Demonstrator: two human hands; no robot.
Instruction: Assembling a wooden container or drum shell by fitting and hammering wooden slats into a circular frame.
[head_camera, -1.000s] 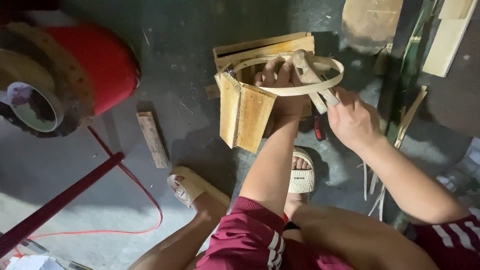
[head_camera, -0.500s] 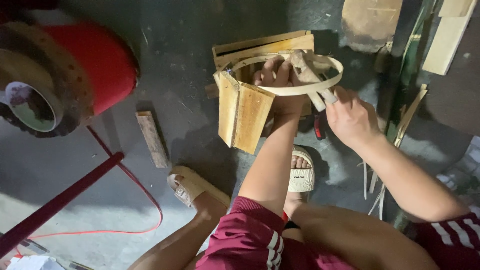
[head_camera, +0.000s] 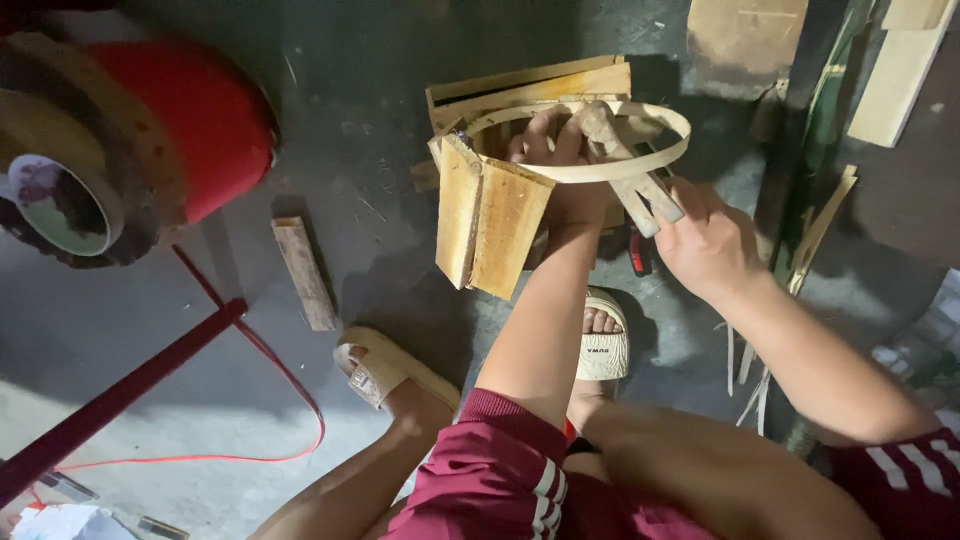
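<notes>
A thin bent strip of pale wood forms a hoop (head_camera: 640, 155) over a small wooden block stand (head_camera: 490, 215) on the dark floor. My left hand (head_camera: 560, 160) reaches through the hoop and grips it where the strip crosses near the block's top. My right hand (head_camera: 705, 240) is closed on the two loose ends of the strip (head_camera: 650, 200), which stick out toward me. More boards (head_camera: 530, 85) lie behind the block. A red-handled tool (head_camera: 638, 255) is partly hidden under my hands.
A red drum with a rusty rim (head_camera: 120, 150) stands at the left. A short wood offcut (head_camera: 305, 272), a red cable (head_camera: 270, 360) and a dark red bar (head_camera: 110, 405) lie on the floor. Planks and strips (head_camera: 815, 235) lean at the right. My sandalled feet (head_camera: 600, 345) are below.
</notes>
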